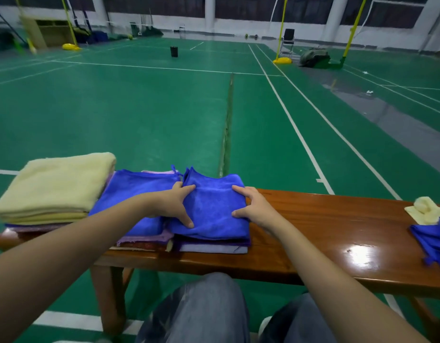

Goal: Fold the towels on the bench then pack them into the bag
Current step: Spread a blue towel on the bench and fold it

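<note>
Head view: left hand (175, 206) and right hand (253, 206) lie spread, fingers extended, pressing the 2 side edges of a folded blue towel (214, 211); neither grips it. Likely purpose: squaring the fold on its purple stack, mid-bench (313, 219). Cloth is plush microfibre, roughly square, far corner sticking up. To its left sit a blue pile (134, 194) and a thick, fuzzy cream pile (55, 186). Loose towels (434, 238), crumpled, wait at the right end. Bag not in view.

left hand (175, 206) and right hand (253, 206) pressing folded blue towel (214, 209) atop stack (214, 245), wooden bench (313, 219), green court floor (139, 107)
</note>
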A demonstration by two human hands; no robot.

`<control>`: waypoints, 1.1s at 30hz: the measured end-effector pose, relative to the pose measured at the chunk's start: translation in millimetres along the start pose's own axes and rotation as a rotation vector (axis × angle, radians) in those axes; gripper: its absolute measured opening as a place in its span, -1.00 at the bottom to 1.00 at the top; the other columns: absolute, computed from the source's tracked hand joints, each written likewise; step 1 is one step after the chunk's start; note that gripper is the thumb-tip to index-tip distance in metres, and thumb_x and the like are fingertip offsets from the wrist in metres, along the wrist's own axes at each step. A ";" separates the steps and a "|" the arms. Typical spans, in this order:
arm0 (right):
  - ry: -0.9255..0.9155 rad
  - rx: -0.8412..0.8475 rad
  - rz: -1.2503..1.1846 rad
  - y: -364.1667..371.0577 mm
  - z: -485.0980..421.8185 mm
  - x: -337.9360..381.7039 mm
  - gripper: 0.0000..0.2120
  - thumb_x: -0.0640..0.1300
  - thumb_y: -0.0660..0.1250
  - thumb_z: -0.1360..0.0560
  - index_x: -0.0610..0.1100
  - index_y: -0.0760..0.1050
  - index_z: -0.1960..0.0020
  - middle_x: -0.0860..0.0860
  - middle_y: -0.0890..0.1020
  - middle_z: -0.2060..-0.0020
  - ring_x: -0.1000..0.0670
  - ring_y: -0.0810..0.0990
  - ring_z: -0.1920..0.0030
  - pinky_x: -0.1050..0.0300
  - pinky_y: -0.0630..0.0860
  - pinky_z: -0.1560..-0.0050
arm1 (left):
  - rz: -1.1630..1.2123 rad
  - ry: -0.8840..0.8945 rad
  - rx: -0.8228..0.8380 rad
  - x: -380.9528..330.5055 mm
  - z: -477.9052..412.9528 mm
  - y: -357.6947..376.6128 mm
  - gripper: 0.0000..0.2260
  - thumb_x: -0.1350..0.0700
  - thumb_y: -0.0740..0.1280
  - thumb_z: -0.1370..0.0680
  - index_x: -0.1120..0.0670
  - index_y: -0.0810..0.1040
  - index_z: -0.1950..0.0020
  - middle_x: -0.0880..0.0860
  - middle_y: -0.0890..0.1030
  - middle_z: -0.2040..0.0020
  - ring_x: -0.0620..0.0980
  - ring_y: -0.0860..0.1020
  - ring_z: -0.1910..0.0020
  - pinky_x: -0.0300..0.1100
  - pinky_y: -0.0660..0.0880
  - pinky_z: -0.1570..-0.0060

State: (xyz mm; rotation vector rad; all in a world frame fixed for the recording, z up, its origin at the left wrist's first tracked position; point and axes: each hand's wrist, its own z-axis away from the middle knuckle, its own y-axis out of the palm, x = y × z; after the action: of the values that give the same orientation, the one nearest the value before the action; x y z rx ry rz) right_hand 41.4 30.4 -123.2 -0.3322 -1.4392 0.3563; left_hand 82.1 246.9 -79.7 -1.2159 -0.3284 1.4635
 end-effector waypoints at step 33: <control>-0.177 -0.233 0.383 -78.3 56.6 -79.1 -0.33 0.04 0.44 -0.42 -0.02 0.28 -0.45 0.04 0.28 -0.44 0.06 0.23 -0.44 0.16 0.19 -0.41 | -0.037 0.486 -0.340 -93.6 -52.8 94.9 0.11 -0.66 0.03 -0.11 -0.02 0.18 -0.51 -0.03 0.25 -0.49 -0.04 0.21 -0.46 -0.03 0.16 -0.44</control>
State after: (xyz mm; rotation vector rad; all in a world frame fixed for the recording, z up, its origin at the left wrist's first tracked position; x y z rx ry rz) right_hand -19.6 -73.8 -154.7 -0.7872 -1.5934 0.5388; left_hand 53.8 115.3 -129.1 -1.7805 -0.2689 1.0583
